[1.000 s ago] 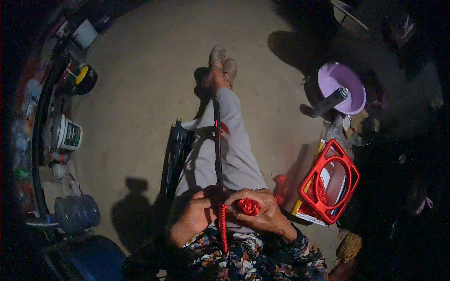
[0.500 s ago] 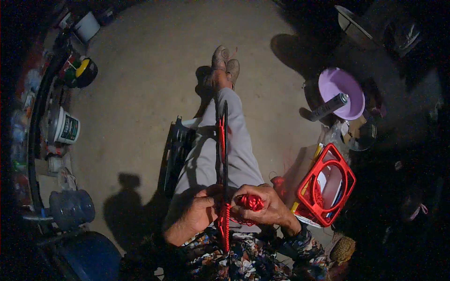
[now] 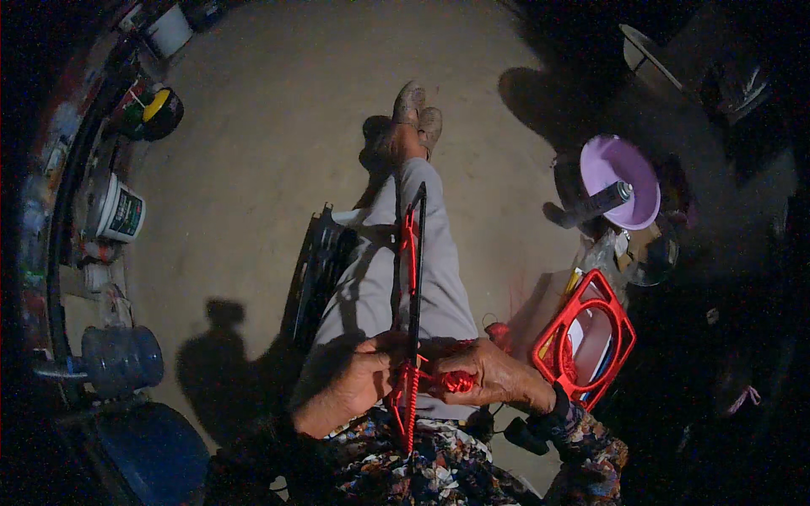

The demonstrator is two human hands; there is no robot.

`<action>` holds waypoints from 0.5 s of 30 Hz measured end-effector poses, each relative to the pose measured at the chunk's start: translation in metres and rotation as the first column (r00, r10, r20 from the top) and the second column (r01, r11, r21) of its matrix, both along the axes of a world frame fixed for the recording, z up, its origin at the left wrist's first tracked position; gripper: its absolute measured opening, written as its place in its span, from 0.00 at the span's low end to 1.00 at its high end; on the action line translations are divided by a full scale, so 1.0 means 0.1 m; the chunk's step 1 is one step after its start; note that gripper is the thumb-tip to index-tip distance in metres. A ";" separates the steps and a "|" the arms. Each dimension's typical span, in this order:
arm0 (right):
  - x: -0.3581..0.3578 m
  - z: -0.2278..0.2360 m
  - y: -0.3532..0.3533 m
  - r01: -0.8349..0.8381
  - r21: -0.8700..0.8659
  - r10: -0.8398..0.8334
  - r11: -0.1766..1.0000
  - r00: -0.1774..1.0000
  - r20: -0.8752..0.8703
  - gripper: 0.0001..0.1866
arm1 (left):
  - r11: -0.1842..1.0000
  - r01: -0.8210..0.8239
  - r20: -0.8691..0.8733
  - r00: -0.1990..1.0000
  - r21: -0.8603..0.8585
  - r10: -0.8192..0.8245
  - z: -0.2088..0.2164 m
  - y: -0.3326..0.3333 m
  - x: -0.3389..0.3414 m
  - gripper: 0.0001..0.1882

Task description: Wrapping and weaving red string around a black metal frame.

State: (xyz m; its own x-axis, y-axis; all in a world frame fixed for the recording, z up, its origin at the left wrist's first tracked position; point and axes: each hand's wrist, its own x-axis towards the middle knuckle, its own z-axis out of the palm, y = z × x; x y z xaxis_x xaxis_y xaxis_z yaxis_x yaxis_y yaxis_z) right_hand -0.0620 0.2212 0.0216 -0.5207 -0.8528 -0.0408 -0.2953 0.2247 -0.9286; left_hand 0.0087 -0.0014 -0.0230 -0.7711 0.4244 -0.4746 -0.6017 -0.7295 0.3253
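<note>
Red cord being worked around a black frame over the lap.

The black frame [image 3: 414, 312] is standing edge-on between the lap's [image 3: 443, 312] left and right edges, its near end carrying tight turns of red cord [image 3: 411, 417]. The right hand [image 3: 485, 371] is gripping a red cord bundle [image 3: 458, 382] just right of the frame. The left hand [image 3: 363, 384] is holding thumb and fingers close together at the frame's left side; what they are pinching cannot be told. For an even wrap, the left hand should probably be steadying the frame while the right is keeping tension, each turn lying flush without crossing.
</note>
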 end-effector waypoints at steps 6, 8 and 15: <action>0.00 0.24 0.27 0.305 0.389 -0.417 0.869 0.875 0.246 0.13 | 0.998 0.015 0.044 0.999 -0.062 -0.012 0.02 0.06 -0.01 0.18; 0.04 0.34 0.32 0.334 0.349 -0.456 0.876 0.810 0.368 0.16 | 0.998 0.035 0.012 0.999 -0.045 -0.035 0.05 0.06 -0.03 0.17; -0.15 0.26 0.67 0.316 -0.022 -0.296 0.948 0.908 0.296 0.09 | 0.995 0.098 -0.149 0.984 -0.018 -0.099 -0.02 0.08 -0.08 0.17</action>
State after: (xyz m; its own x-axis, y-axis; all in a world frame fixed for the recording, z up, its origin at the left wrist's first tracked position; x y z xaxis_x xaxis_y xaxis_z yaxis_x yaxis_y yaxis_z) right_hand -0.0772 0.2879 0.0479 -0.7316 -0.6591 -0.1741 0.0572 0.1951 -0.9791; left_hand 0.0008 0.0063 -0.0255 -0.7884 0.4971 -0.3625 -0.6145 -0.6650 0.4244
